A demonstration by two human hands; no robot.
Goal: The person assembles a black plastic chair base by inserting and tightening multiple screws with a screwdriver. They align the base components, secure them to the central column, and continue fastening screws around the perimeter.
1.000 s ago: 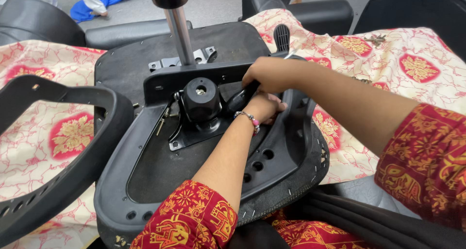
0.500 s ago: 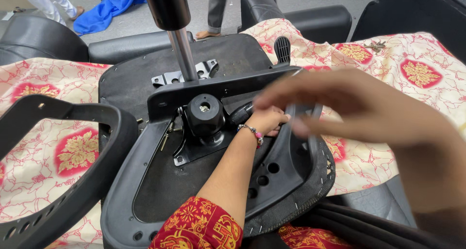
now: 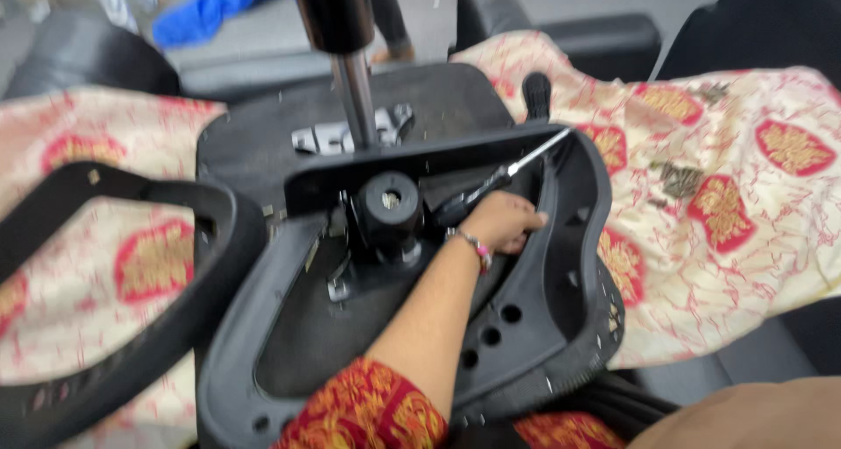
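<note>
Fastening the chair seat underside: left hand (image 3: 501,223) is gripping the screwdriver (image 3: 501,179).
Fingers clamped on its handle just right of the black hub (image 3: 389,202), tip angling up-right to the seat shell rim (image 3: 585,205); right hand out of view. Next move probably needs tip seated squarely.

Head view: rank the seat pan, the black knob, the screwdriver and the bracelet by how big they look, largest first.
1. Seat pan, by far the largest.
2. Screwdriver, long but thin.
3. Black knob; shorter than the screwdriver but bulkier, so these two are close.
4. Bracelet, smallest, on the left hand.
</note>
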